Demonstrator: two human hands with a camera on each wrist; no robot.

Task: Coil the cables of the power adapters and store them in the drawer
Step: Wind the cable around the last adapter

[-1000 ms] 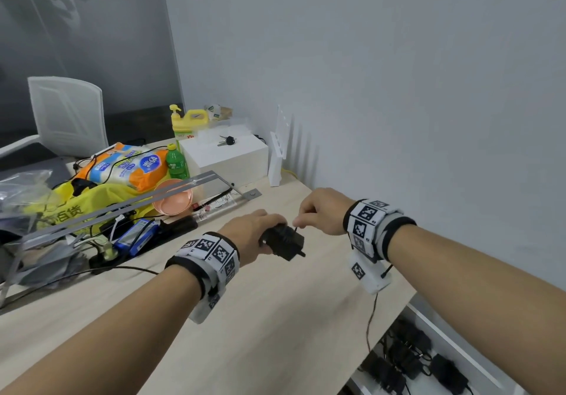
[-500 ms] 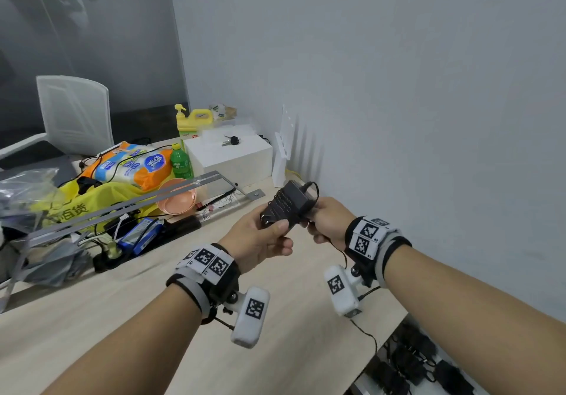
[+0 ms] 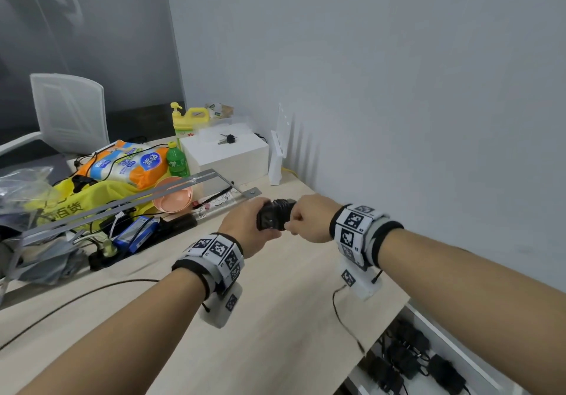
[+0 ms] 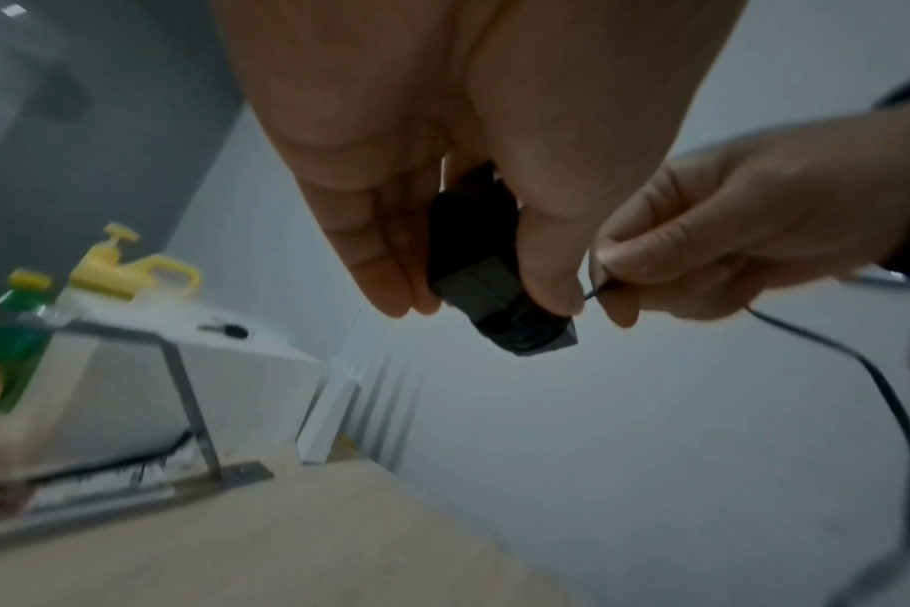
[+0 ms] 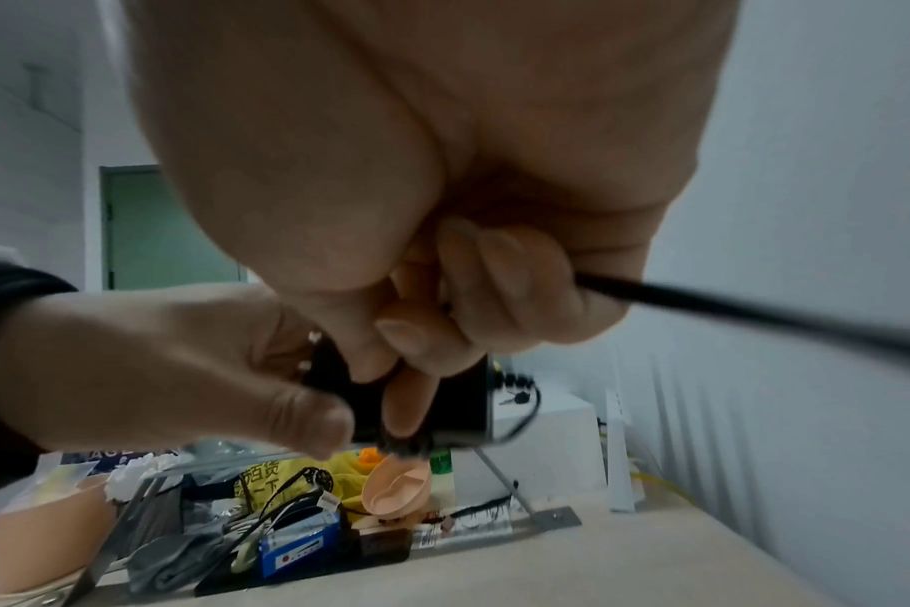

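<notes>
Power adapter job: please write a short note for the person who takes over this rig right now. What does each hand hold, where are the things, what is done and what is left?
Left hand: grips the black power adapter above the desk.
Right hand: pinches the adapter's cable close to the adapter body.
Done: part of the cable is already wrapped around the adapter; several other adapters lie in the open drawer at lower right.
Left: a loose length of cable trails from the right hand, so finish winding it, then place this adapter in the drawer. Whether more adapters wait in the desk clutter, I cannot tell.
</notes>
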